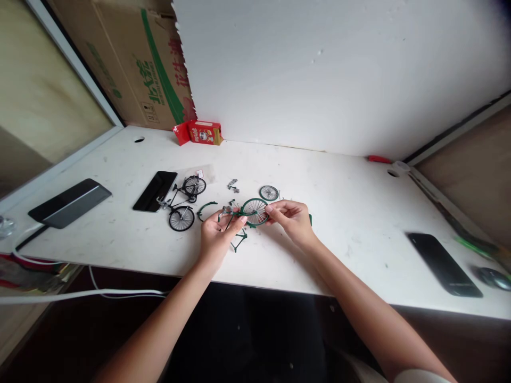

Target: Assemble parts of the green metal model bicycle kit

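My left hand [219, 233] grips a green miniature bicycle frame [239, 239] near its silver handlebar, thumb on top. The fingers of my right hand [291, 218] pinch the rim of a green-rimmed spoked wheel [255, 211], which sits against the frame's end; whether it is fixed there I cannot tell. Beyond my right hand lies a loose spoked wheel [269, 192]. A green curved mudguard [204, 208] rests just left of my left hand. Small silver parts [233, 185] lie behind the frame. Partly hidden behind my right hand is a small green piece [310, 219].
On the left, a black miniature bicycle [181, 202] lies by a black phone [155, 191] and a clear bag [205, 173]. Another dark slab [69, 203] is farther left. A red box [205, 132] stands at the back. A dark device [445, 264] and a mouse [494, 277] are right.
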Demonstrator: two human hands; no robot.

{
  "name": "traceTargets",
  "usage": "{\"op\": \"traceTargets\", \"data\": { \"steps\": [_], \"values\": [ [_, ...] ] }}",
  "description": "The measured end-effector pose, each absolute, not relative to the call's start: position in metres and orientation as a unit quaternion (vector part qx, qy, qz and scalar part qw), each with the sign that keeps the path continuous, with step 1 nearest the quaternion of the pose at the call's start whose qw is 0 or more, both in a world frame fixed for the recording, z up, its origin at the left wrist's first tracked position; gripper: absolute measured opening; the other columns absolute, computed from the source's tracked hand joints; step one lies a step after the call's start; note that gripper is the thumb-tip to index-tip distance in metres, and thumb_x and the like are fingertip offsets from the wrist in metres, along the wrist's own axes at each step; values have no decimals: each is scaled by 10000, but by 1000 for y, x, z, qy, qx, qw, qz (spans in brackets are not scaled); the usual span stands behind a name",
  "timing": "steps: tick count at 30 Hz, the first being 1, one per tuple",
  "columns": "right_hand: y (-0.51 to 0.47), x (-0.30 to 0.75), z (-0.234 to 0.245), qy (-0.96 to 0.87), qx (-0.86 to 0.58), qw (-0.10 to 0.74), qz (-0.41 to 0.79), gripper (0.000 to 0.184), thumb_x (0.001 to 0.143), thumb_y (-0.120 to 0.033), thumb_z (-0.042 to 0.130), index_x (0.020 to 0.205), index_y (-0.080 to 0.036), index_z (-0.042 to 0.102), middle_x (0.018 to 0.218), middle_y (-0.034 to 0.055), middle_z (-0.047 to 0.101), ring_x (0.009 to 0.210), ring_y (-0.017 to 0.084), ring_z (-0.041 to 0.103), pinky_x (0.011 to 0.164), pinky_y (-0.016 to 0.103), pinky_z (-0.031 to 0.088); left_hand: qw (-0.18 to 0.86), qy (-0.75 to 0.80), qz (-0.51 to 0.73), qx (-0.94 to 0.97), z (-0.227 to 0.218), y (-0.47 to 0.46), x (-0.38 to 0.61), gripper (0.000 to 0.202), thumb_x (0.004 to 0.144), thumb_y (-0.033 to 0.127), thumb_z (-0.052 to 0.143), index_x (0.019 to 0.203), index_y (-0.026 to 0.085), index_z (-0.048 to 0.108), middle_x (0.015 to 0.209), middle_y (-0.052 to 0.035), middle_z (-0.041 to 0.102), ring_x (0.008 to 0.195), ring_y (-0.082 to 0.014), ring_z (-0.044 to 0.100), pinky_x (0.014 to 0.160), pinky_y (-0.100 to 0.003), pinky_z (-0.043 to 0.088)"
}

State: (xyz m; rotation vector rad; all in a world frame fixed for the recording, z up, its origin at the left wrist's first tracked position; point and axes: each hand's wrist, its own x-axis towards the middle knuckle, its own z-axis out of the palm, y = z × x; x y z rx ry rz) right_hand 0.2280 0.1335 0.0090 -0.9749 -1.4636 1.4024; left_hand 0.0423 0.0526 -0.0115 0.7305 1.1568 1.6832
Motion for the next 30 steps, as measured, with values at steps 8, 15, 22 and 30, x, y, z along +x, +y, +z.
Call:
{"op": "traceTargets", "data": {
  "steps": [8,15,22,30],
  "values": [
    [134,228,7,-589,-395,443,548,317,799,-504,886,841,-199,809,708,61,791,602,168,726,607,328,618,473,469,681,305,-14,52,42,362,743,334,956,991,148,769,977,-86,815,853,-215,774,840,-339,626],
    [132,229,5,-588,-404,440,545,325,800,-511,886,839,-199,802,704,62,787,605,170,729,598,319,605,469,468,682,310,-14,52,42,346,760,334,946,994,149,769,985,-86,815,867,-214,773,847,-334,622],
    [132,227,12,-595,-365,396,597,379,788,-549,880,874,-198,767,737,29,762,638,160,718,651,326,617,474,470,681,301,-17,51,42,349,742,322,956,985,157,768,988,-83,815,887,-212,769,848,-325,610],
    [130,226,10,-632,-337,336,612,314,821,-501,866,860,-194,816,765,32,743,681,145,650,644,315,581,466,479,674,316,-22,51,41,380,734,351,960,991,152,764,954,-85,807,889,-222,770,839,-326,616]
  ]
}}
